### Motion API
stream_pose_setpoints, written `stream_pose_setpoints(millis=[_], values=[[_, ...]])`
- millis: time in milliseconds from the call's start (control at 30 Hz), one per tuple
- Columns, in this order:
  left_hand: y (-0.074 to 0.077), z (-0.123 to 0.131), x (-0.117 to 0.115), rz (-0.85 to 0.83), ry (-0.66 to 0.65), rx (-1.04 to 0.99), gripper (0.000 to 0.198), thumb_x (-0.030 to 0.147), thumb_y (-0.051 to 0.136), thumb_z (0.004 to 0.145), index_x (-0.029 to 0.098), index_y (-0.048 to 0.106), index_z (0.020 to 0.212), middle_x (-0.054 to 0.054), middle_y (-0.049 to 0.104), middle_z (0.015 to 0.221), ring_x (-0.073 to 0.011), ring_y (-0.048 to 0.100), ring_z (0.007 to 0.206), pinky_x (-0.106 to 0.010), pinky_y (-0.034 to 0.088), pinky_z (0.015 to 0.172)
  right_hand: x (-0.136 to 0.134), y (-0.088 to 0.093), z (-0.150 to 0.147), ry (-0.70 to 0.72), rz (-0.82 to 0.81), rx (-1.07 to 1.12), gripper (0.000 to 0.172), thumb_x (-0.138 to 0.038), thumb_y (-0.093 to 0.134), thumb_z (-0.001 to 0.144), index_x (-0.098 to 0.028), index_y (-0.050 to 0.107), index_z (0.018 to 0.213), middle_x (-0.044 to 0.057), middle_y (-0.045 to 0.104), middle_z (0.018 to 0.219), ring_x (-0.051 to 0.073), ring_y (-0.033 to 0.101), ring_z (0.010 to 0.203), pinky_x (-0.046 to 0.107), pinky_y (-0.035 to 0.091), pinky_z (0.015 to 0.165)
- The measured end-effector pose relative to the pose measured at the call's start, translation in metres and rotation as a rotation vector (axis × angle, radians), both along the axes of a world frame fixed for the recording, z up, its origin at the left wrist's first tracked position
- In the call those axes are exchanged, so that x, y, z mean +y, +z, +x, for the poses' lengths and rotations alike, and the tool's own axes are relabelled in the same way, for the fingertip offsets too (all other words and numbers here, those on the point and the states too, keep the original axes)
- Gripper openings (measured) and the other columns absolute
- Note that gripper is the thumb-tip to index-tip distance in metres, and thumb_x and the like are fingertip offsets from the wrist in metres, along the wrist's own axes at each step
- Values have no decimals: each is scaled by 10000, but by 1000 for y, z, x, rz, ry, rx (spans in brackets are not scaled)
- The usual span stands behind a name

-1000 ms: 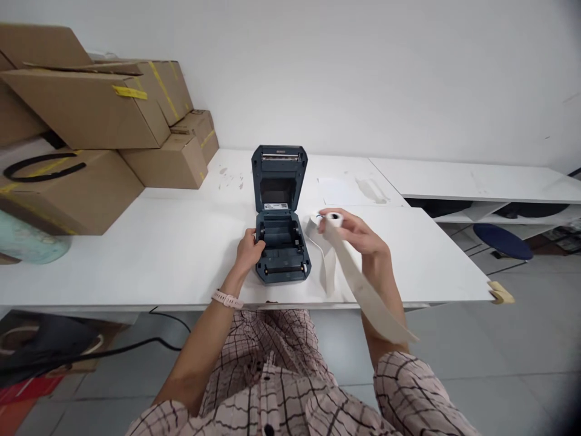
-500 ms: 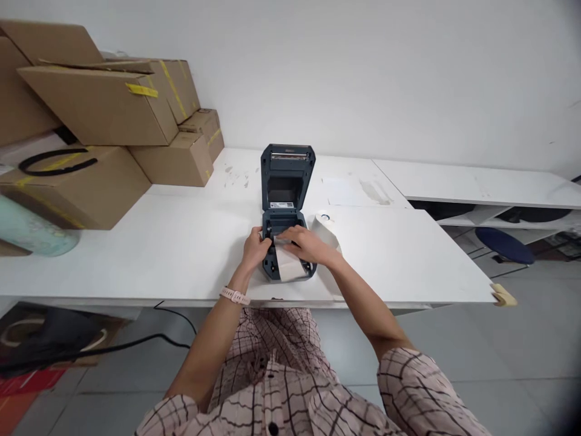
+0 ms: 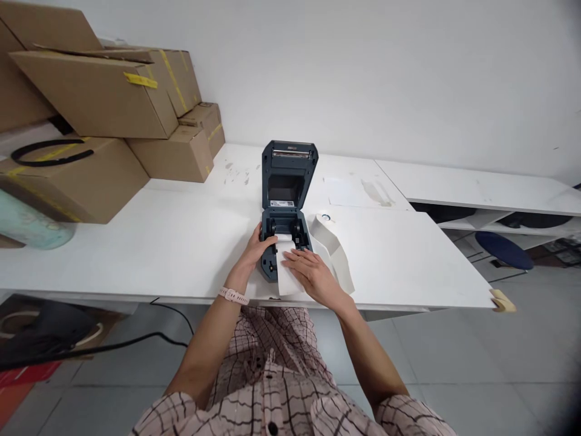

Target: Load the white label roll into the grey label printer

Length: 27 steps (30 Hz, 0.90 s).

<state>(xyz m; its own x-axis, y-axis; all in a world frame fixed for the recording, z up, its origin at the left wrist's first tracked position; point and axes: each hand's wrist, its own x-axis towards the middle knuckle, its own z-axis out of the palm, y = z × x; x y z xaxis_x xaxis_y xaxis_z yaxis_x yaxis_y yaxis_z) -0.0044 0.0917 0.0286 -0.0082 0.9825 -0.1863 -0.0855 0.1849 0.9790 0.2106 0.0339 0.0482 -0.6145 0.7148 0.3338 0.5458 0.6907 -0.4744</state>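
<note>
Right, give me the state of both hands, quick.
Left hand: at the open printer's left edge, thumb reaching over it; whether it grips cannot be told.
Right hand: open, fingers laid on the paper strip.

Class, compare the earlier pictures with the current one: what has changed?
The right hand has carried the small paper roll leftward into the printer and let go; it now lies on the paper strip, which reaches past the printer's front edge. The left hand stays at the printer's left side; the lid remains raised.
</note>
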Motion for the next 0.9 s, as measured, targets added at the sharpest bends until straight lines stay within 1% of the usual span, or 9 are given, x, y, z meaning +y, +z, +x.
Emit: stream_pose_setpoints(millis=[133,267,433,500,600,667,733,800,900], values=[[3,1,1,10,0,-26,828,368,772,785,258,430,1531,-117,521,1556,-282,572,1343,-397,516,1056,-5,1,-4,-29,24,-11,390,-240,437,1058,-338,643,1375,48,646,1440,294,597,1357,622,443,1142],[9,3,-2,15,10,-3,802,363,758,799,253,439,1526,-117,538,1542,-285,575,1341,-403,515,1061,-17,2,-6,-60,-1,-12,396,-237,428,1060,-304,633,1391,79,619,1468,301,571,1384,622,446,1136],[8,10,-39,9,-1,24,830,439,735,833,275,375,1563,-110,510,1568,-297,522,1403,-396,493,1091,-7,21,11,22,-132,108,381,-370,508,1044,-383,596,1415,28,641,1452,285,585,1368,621,441,1150],[2,15,-61,-17,5,33,937,442,784,791,284,318,1589,-114,502,1573,-309,518,1407,-402,492,1093,22,40,19,-60,-141,283,451,-488,509,1030,-397,532,1472,18,608,1489,271,561,1389,566,444,1171],[-8,22,-84,2,36,35,1036,465,803,767,274,241,1618,-133,508,1563,-314,525,1403,-408,491,1097,100,76,19,-256,-79,523,676,-680,429,995,-363,350,1587,34,397,1653,295,389,1516,543,350,1235],[-10,24,-90,24,50,31,1070,480,808,756,256,223,1623,-146,504,1563,-315,521,1409,-404,483,1109,161,97,10,-251,-146,595,758,-777,338,967,-380,262,1608,3,268,1711,294,265,1573,542,294,1253],[-8,24,-92,20,43,29,1089,485,809,753,251,207,1629,-149,487,1578,-313,505,1426,-400,473,1122,210,112,-2,-200,-235,595,819,-807,167,966,-318,237,1619,37,251,1713,312,237,1575,574,253,1239],[-4,23,-93,10,24,19,1091,487,803,761,252,193,1635,-147,474,1590,-311,489,1441,-401,469,1129,234,120,-12,-138,-274,564,895,-800,38,956,-235,245,1619,81,289,1691,323,278,1552,582,219,1233],[-2,18,-94,3,-11,-9,1131,481,817,750,252,164,1644,-144,460,1603,-314,466,1461,-409,460,1145,215,115,-13,-125,-226,558,943,-853,51,918,-255,294,1606,60,360,1655,322,346,1522,562,265,1237]])
